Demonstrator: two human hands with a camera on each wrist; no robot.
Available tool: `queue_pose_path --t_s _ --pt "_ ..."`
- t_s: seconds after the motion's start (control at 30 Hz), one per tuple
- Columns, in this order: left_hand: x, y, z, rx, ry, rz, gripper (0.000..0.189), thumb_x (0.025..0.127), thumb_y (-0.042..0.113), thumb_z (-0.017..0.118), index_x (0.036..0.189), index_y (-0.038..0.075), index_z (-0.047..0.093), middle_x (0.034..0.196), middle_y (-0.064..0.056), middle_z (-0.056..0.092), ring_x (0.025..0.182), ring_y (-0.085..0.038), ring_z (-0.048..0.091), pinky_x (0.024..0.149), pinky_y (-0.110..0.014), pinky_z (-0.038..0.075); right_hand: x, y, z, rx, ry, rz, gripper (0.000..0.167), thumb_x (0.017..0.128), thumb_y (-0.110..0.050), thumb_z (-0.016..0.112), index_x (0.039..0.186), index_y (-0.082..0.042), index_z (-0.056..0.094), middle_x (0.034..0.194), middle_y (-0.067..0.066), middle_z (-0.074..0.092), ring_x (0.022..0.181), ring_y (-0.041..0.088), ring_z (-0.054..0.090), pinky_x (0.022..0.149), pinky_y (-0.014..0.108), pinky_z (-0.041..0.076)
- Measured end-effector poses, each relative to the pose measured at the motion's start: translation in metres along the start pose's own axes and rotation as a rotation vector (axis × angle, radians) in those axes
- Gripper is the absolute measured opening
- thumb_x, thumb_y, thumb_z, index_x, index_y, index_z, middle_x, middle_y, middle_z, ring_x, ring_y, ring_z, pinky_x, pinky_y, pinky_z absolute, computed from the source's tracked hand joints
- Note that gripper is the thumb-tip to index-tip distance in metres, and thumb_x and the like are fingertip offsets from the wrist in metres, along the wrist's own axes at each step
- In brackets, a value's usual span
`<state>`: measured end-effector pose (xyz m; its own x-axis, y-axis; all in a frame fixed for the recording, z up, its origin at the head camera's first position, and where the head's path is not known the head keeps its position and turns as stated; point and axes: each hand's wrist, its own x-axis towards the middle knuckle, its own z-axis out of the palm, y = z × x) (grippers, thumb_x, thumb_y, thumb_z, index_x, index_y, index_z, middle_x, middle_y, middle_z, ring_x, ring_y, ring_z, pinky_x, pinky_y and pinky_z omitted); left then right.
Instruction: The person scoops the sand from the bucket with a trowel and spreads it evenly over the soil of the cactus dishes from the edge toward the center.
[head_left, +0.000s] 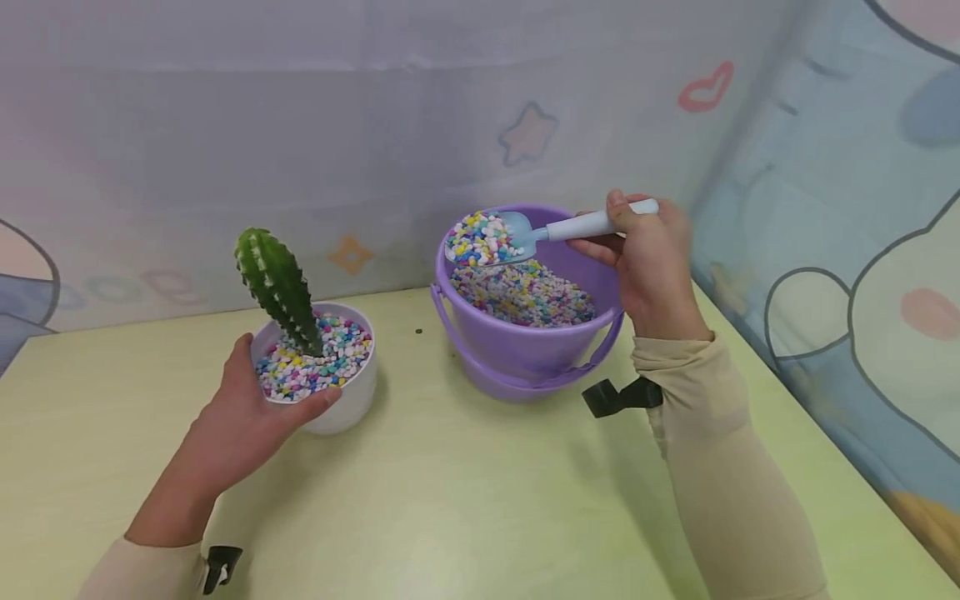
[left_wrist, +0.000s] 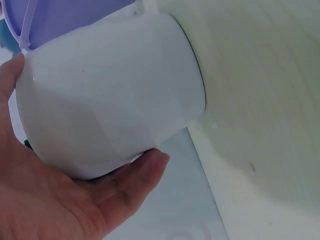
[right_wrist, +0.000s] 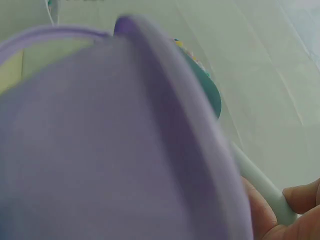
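In the head view my left hand (head_left: 243,421) holds a white plant pot (head_left: 352,408) by its near left side, thumb along the rim. A green cactus (head_left: 277,283) leans left in the pot, among multicoloured pebbles (head_left: 348,342). The left wrist view shows fingers against the pot's wall (left_wrist: 110,90). My right hand (head_left: 652,258) grips the pale handle of a light blue toy shovel (head_left: 592,225). Its scoop carries a heap of pebbles (head_left: 480,237) above a purple bucket (head_left: 517,354), which has more pebbles inside. The bucket's wall (right_wrist: 100,140) covers much of the right wrist view.
Both containers stand on a pale yellow-green table (head_left: 450,500). A patterned cloth backdrop (head_left: 420,108) rises behind it, another on the right. One small dark speck (head_left: 418,331) lies between pot and bucket. The bucket's handle (head_left: 450,333) hangs down in front.
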<state>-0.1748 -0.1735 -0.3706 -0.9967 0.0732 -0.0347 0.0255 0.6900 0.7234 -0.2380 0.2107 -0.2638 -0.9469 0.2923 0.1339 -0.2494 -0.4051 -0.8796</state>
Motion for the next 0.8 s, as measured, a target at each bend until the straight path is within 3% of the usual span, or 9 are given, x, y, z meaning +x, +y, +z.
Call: queue_pose_path --t_s 0.37,0.5,0.6,0.8 --pt "0.001 0.004 0.011 0.167 0.134 -0.114 0.129 0.078 0.077 0.059 0.151 -0.004 -0.009 0.145 -0.033 0.024 0.109 -0.056 0.049 0.077 -0.067 0.039 -0.009 0.025 0.052 -0.107 -0.104 0.077 0.018 0.102 -0.007 0.052 0.109 0.005 0.041 0.097 0.021 0.054 0.071 0.027 0.069 0.068 0.034 0.056" --pt "0.003 0.007 0.014 0.208 0.163 -0.111 0.128 0.079 0.078 0.057 0.150 -0.008 -0.005 0.139 -0.034 0.028 0.100 -0.054 0.054 0.071 -0.063 0.043 -0.013 0.030 0.064 -0.173 -0.114 0.082 0.021 0.102 -0.008 0.054 0.111 0.004 0.040 0.097 0.023 0.057 0.071 0.026 0.070 0.066 0.033 0.056" --pt "0.004 0.008 0.016 0.239 0.178 -0.108 0.127 0.079 0.078 0.056 0.148 -0.010 -0.003 0.135 -0.035 0.030 0.094 -0.053 0.056 0.067 -0.061 0.044 -0.017 0.033 0.075 -0.211 -0.123 0.091 0.023 0.101 -0.008 0.055 0.113 0.003 0.038 0.106 0.024 0.058 0.073 0.027 0.070 0.066 0.033 0.056" --pt "0.004 0.010 0.017 0.256 0.181 -0.112 0.127 0.079 0.079 0.055 0.147 -0.011 -0.004 0.133 -0.035 0.031 0.093 -0.053 0.057 0.065 -0.060 0.045 -0.028 0.046 0.096 -0.301 -0.161 0.057 0.026 0.100 -0.008 0.057 0.116 0.003 0.038 0.115 0.023 0.056 0.085 0.030 0.068 0.067 0.035 0.057"
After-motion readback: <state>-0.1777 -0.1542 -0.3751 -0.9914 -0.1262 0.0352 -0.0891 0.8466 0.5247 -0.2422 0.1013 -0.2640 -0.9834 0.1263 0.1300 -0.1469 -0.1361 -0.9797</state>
